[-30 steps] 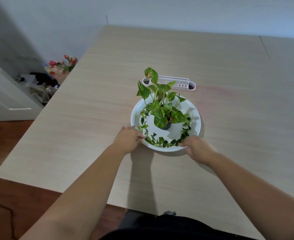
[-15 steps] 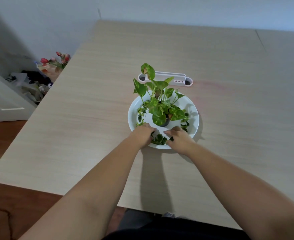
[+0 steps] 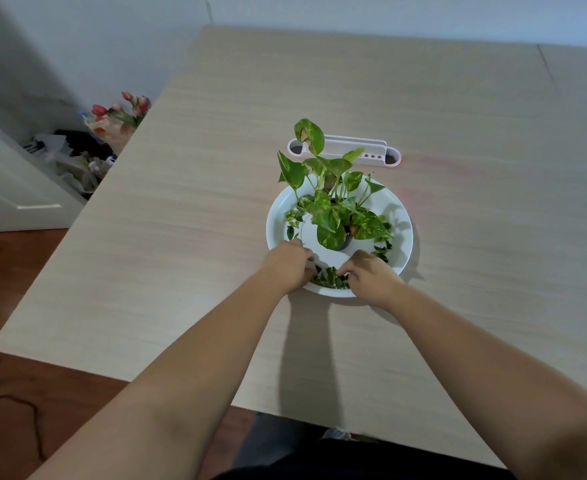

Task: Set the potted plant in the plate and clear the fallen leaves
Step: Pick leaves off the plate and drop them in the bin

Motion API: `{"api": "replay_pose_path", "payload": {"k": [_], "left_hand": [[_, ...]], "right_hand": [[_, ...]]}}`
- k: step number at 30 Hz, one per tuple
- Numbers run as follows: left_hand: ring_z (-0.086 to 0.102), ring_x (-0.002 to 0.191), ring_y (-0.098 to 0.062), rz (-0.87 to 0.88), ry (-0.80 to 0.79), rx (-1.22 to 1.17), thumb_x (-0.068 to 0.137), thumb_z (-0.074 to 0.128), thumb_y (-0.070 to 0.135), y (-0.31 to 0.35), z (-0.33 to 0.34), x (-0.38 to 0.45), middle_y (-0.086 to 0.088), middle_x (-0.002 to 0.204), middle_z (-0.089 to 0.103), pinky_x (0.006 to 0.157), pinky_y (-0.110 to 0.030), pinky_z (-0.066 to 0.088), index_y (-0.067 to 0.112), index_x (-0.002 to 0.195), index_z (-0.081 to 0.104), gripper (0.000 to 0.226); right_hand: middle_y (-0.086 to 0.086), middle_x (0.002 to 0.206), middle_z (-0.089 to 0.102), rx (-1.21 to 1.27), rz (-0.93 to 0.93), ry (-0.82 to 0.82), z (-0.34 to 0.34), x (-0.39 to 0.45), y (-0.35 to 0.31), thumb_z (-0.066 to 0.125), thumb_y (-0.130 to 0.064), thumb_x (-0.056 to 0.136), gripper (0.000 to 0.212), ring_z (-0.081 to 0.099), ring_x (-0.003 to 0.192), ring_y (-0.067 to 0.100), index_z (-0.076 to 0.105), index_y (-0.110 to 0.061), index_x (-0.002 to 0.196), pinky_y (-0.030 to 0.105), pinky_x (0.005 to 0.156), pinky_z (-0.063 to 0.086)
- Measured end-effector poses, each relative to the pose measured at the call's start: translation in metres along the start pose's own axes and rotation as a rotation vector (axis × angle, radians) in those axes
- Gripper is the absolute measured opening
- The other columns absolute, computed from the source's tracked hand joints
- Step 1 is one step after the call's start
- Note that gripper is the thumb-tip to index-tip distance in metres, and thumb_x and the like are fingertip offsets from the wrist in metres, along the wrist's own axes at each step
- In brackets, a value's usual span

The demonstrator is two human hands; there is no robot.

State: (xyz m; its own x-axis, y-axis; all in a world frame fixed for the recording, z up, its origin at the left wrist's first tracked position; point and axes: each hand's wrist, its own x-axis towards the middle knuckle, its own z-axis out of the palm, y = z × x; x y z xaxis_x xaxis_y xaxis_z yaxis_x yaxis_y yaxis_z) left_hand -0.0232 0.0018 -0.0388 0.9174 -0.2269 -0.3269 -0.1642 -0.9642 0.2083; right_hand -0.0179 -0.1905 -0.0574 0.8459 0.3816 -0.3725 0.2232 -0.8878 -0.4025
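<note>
since half a second ago both hands have closed in a little further over the near part of the plate, and the leaves that lay spread along its near rim a second ago are now bunched into one heap between them. left hand (image 3: 287, 265) and right hand (image 3: 368, 275) lie knuckles up with fingers curled down into the fallen leaves (image 3: 330, 278); the fingertips are hidden under the hands and the heap, so i cannot tell whether either hand actually grips leaves or only presses against them. the near rim of the white plate (image 3: 401, 216) is covered by the hands.

potted plant (image 3: 333, 209) stands upright in the middle of the plate; its small dark pot is almost wholly hidden under broad, glossy, heart-shaped leaves mottled green and yellow, one top leaf with a brown patch. a few loose dark leaves lie on the plate's left and right sides. the plate is round, smooth and shallow, with a raised rim, and rests on a pale wood-grain table (image 3: 181, 237).

behind the plant lies a long white plastic holder (image 3: 364, 150) with rounded ends and small holes, its left part partly screened by a leaf. off the table's left edge, blurred, a bunch of red and pink tulips (image 3: 122, 109) above a dim clutter i cannot make out.
</note>
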Motion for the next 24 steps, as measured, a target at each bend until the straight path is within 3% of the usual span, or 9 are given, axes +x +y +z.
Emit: {"api": "replay_pose_path", "payload": {"k": [6, 12, 16, 20, 24], "left_hand": [[0.059, 0.104, -0.026, -0.153, -0.019, 0.14, 0.084, 0.052, 0.059, 0.012, 0.006, 0.008, -0.005, 0.111, 0.058, 0.09, -0.039, 0.038, 0.026, 0.112, 0.064, 0.045], [0.056, 0.109, -0.025, -0.141, -0.058, 0.133, 0.09, 0.053, 0.04, 0.007, -0.001, 0.009, -0.007, 0.121, 0.054, 0.094, -0.037, 0.037, 0.023, 0.119, 0.06, 0.034], [0.055, 0.108, -0.026, -0.141, -0.07, 0.077, 0.086, 0.058, 0.048, 0.009, -0.002, 0.009, -0.007, 0.123, 0.049, 0.097, -0.039, 0.038, 0.023, 0.12, 0.059, 0.041], [0.059, 0.101, -0.026, -0.135, -0.08, 0.043, 0.078, 0.065, 0.055, 0.016, 0.004, 0.012, -0.007, 0.118, 0.048, 0.092, -0.038, 0.043, 0.023, 0.114, 0.059, 0.048], [0.06, 0.096, -0.024, -0.128, -0.044, 0.078, 0.077, 0.065, 0.052, 0.016, 0.007, 0.017, -0.007, 0.113, 0.051, 0.078, -0.034, 0.044, 0.02, 0.114, 0.055, 0.05]], "right_hand": [[0.008, 0.131, 0.043, -0.052, 0.023, -0.106, 0.002, 0.008, -0.01, 0.044, -0.017, 0.092, 0.047, 0.046, 0.119, 0.03, 0.05, -0.035, 0.135, 0.037, 0.096, 0.043], [0.006, 0.121, 0.047, -0.06, -0.013, -0.132, -0.002, 0.009, -0.008, 0.046, -0.008, 0.09, 0.036, 0.054, 0.095, 0.025, 0.07, -0.029, 0.108, 0.029, 0.077, 0.047], [0.002, 0.114, 0.044, 0.037, 0.079, -0.055, -0.007, 0.005, -0.006, 0.042, -0.008, 0.089, 0.037, 0.055, 0.086, 0.023, 0.07, -0.028, 0.103, 0.033, 0.078, 0.05], [0.005, 0.121, 0.047, 0.114, 0.185, 0.022, -0.005, 0.004, -0.017, 0.054, -0.024, 0.087, 0.025, 0.058, 0.097, 0.025, 0.066, -0.024, 0.11, 0.029, 0.084, 0.047], [0.007, 0.122, 0.048, 0.057, 0.254, -0.019, -0.003, 0.005, -0.028, 0.064, -0.032, 0.083, 0.034, 0.058, 0.103, 0.027, 0.064, -0.022, 0.115, 0.029, 0.081, 0.046]]}}
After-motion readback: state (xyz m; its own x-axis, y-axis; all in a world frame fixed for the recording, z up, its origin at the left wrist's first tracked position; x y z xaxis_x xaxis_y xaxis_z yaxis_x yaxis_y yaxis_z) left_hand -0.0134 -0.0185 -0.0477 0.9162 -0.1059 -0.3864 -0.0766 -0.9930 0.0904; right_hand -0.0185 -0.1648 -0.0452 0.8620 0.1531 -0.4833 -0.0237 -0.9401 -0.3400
